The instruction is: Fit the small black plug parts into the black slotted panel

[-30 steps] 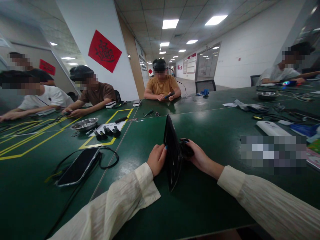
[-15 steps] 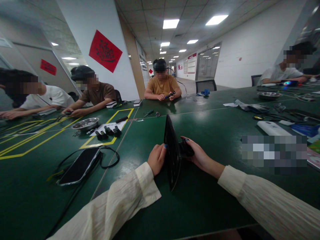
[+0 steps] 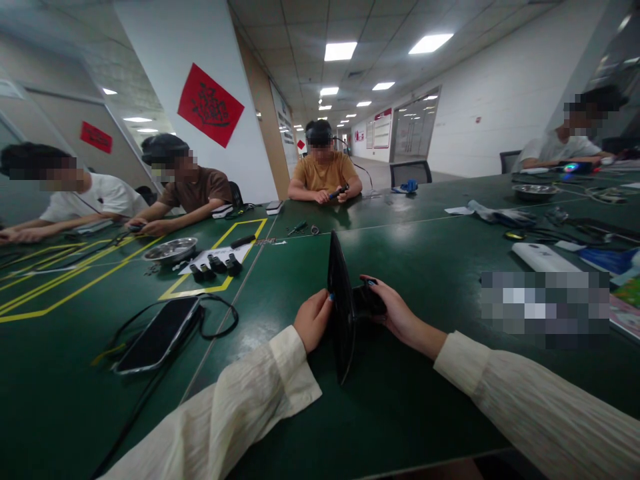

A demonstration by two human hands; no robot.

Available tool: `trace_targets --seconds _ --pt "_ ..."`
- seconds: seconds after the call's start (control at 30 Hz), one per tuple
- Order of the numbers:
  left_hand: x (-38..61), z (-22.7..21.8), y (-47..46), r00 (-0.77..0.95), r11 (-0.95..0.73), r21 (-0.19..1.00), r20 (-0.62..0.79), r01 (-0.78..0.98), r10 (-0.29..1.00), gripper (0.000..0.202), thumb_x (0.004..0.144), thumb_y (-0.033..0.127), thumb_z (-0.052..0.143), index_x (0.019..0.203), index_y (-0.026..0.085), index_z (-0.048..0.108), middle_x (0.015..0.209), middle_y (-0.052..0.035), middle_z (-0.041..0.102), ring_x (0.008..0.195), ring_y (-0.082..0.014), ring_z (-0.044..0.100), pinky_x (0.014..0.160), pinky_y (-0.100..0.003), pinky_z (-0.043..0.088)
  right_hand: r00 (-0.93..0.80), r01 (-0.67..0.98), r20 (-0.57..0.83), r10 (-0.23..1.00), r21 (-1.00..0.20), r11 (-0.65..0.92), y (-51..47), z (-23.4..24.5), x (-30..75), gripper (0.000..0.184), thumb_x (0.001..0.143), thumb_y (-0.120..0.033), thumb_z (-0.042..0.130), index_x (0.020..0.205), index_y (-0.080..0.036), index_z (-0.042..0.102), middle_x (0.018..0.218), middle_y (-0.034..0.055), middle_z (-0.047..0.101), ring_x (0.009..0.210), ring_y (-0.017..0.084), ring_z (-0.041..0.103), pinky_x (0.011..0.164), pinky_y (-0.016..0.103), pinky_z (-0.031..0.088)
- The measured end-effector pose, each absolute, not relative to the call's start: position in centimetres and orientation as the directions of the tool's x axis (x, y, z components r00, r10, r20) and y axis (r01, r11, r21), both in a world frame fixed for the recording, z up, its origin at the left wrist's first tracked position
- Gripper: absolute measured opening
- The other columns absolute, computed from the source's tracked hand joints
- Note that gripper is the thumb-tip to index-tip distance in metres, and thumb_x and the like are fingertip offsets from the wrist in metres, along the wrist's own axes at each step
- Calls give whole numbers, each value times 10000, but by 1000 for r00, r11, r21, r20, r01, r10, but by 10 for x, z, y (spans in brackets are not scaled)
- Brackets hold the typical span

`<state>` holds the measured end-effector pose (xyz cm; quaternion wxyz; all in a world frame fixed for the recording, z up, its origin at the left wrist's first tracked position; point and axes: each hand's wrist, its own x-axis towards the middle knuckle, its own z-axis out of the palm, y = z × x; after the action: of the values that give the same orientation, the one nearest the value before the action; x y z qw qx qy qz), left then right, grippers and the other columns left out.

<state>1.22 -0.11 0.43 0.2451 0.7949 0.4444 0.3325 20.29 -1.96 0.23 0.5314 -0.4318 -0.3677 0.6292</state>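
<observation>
A thin black panel [image 3: 342, 347] stands on edge in front of me, seen almost side-on, so its faces hardly show. My left hand [image 3: 312, 321] grips it from the left, thumb pressed on the panel and fingers curled. From the panel's right side juts a short black mount-like piece [image 3: 367, 300], and my right hand [image 3: 397, 310] is closed round it. The exact kind of this device cannot be made out. To the left lies a smartphone [image 3: 159, 335] in a clear case with a black strap.
Left of centre stand a metal bowl [image 3: 173, 249], several black cylindrical parts [image 3: 217, 264] on white paper, and a screwdriver [image 3: 299, 227]. A white device [image 3: 545, 257], cables and bags lie at right on the green table [image 3: 280, 427]. Co-workers sit opposite and at both sides.
The panel has turned slightly and looks narrower, more edge-on. Both hands keep their hold on the device, and the view has shifted very little.
</observation>
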Motion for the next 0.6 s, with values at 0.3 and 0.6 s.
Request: trace_targets --seconds 0.3,0.6 --pt "12 2 -2 396 -528 634 353 565 847 347 914 433 225 769 203 441 714 -20 529 711 -184 536 686 -311 408 -68 -332 -170 983 -925 -183 -19 0 204 324 803 -355 480 1112 -295 554 916 17 616 774 175 582 558 250 409" --pt "14 3 0 377 -487 679 318 550 870 393 909 445 234 840 181 517 762 -49 597 714 -193 550 669 -311 422 -49 -350 -118 992 -928 -128 -17 -6 202 251 790 -412 485 966 -256 572 767 -10 560 594 123 503 427 191 297"
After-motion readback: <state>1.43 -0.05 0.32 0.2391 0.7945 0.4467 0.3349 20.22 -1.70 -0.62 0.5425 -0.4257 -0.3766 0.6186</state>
